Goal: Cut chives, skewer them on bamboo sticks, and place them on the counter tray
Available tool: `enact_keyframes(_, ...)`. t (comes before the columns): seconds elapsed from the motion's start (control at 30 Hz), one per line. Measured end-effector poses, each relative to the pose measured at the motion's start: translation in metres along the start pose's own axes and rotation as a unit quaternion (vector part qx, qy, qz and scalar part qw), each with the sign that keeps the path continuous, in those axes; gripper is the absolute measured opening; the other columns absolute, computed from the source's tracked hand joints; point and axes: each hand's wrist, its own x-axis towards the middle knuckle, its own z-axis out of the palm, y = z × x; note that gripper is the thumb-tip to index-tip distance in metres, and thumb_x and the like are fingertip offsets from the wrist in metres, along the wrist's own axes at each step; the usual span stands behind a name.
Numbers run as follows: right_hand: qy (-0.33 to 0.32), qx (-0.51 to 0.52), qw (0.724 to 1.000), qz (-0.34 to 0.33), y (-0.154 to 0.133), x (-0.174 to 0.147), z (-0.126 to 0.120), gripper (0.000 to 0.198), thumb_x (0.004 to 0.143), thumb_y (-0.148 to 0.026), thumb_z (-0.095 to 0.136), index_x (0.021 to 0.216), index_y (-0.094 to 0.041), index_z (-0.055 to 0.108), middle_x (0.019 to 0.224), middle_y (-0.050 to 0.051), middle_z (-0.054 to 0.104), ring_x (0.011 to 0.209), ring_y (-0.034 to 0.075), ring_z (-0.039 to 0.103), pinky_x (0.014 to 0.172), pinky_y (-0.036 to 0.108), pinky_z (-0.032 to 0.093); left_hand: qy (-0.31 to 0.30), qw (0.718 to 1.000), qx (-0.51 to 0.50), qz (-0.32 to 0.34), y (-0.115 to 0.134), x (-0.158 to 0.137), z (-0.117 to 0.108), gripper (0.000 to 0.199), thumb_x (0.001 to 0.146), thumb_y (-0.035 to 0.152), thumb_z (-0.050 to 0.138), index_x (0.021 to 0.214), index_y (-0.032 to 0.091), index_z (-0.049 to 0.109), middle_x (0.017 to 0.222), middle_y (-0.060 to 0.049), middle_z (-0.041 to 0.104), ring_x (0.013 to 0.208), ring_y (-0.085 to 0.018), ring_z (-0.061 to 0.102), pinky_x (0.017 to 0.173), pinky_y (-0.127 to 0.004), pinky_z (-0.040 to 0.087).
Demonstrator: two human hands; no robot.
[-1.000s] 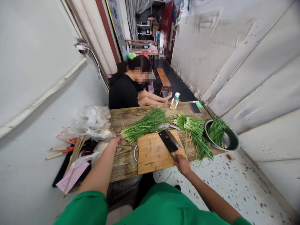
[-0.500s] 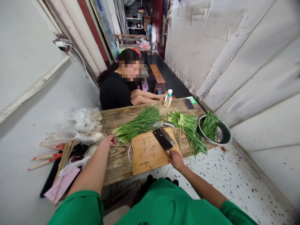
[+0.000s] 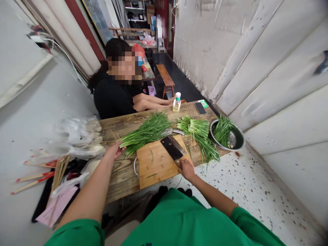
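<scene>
The left hand point(image 3: 114, 151) is gripping part of a loose bunch of long, thin green chives point(image 3: 148, 131) by the pale stem ends. The bunch is lying slantwise on a brown, wood-grained desk point(image 3: 123, 176), its stalks shading from whitish green near the hand to deep green at the fanning tips. Just beside it, a rectangular pale-brown wooden cutting board point(image 3: 156, 165) is bearing two short green snippets. The right hand point(image 3: 187, 169) is clamping the handle of a broad-bladed black metal cleaver point(image 3: 172, 147), whose blade is spanning the board's right part and showing a greyer strip along one edge. A silver-handled knife point(image 3: 178, 132) is resting beyond it, near a second pile of green chives point(image 3: 199, 128). A round metal bowl point(image 3: 241, 146) is holding more greens.
</scene>
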Motion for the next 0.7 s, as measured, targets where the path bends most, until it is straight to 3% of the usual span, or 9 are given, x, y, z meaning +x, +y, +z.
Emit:
enact_keyframes(0.17, 0.005, 0.002, 1.0, -0.013, 0.004, 0.0, 0.003, 0.044, 0.077, -0.027, 0.058, 0.118, -0.013, 0.053, 0.11, 0.012, 0.055, 0.105, 0.023, 0.05, 0.09, 0.029, 0.039, -0.011, 0.985, -0.015, 0.172, 0.002, -0.024, 0.012, 0.025, 0.074, 0.017, 0.064, 0.067, 0.016, 0.04, 0.06, 0.005, 0.046, 0.043, -0.006, 0.046, 0.037, -0.015, 0.041)
enact_keyframes(0.27, 0.007, 0.005, 1.0, -0.018, 0.006, -0.001, 0.003, 0.042, 0.077, -0.027, 0.058, 0.116, -0.013, 0.054, 0.111, 0.013, 0.055, 0.105, 0.023, 0.05, 0.09, 0.029, 0.038, -0.037, 0.97, 0.001, 0.241, 0.011, -0.042, 0.015, 0.031, 0.069, 0.021, 0.07, 0.067, 0.015, 0.039, 0.06, 0.007, 0.042, 0.046, -0.006, 0.045, 0.039, -0.018, 0.043)
enact_keyframes(0.4, 0.018, 0.007, 1.0, -0.022, 0.009, -0.002, 0.003, 0.04, 0.076, -0.025, 0.058, 0.114, -0.014, 0.054, 0.11, 0.012, 0.055, 0.104, 0.023, 0.051, 0.089, 0.029, 0.039, -0.027, 0.957, 0.015, 0.289, 0.03, -0.069, 0.019, 0.03, 0.066, 0.022, 0.07, 0.073, 0.015, 0.041, 0.063, 0.008, 0.04, 0.047, -0.006, 0.044, 0.041, -0.02, 0.045)
enact_keyframes(0.7, 0.033, 0.018, 0.998, -0.042, 0.013, 0.0, 0.007, 0.041, 0.074, -0.024, 0.057, 0.113, -0.011, 0.055, 0.108, 0.014, 0.056, 0.105, 0.024, 0.051, 0.09, 0.032, 0.039, 0.015, 0.933, 0.072, 0.353, 0.088, -0.146, 0.014, 0.032, 0.056, 0.028, 0.068, 0.071, 0.018, 0.042, 0.055, 0.004, 0.053, 0.043, -0.012, 0.048, 0.035, -0.023, 0.041)
